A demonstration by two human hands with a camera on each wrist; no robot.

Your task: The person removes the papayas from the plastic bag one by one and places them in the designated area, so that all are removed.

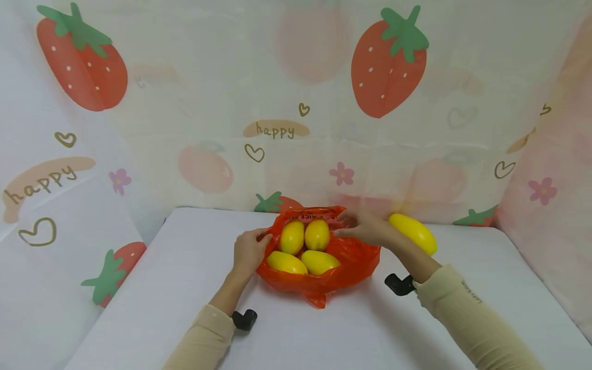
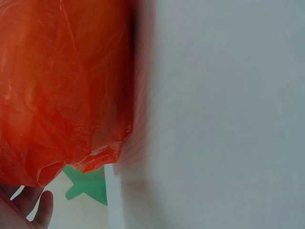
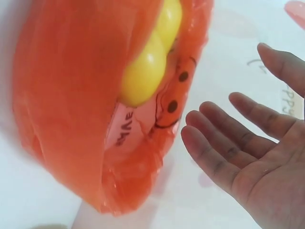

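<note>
A red plastic bag (image 1: pixel 356 262) stands open-mouthed on the white table, with several smooth yellow mango-like fruits (image 1: pixel 292 237) inside. My left hand (image 1: pixel 250 252) grips the bag's left rim; in the left wrist view the bag's side fills the upper left and only a few fingers (image 2: pixel 44 210) show below it. Over the bag's right part hovers my right hand (image 1: pixel 365 227), holding nothing. Its fingers are spread and apart from the bag in the right wrist view. Another yellow fruit (image 1: pixel 413 234) lies on the table to the right, partly hidden by my right forearm.
The white table (image 1: pixel 296 339) ends at a cloth backdrop (image 1: pixel 296 169) printed with strawberries and hearts, which also rises at both sides. A black wrist device (image 1: pixel 400 284) sticks out by my right cuff, and another (image 1: pixel 245 319) by my left.
</note>
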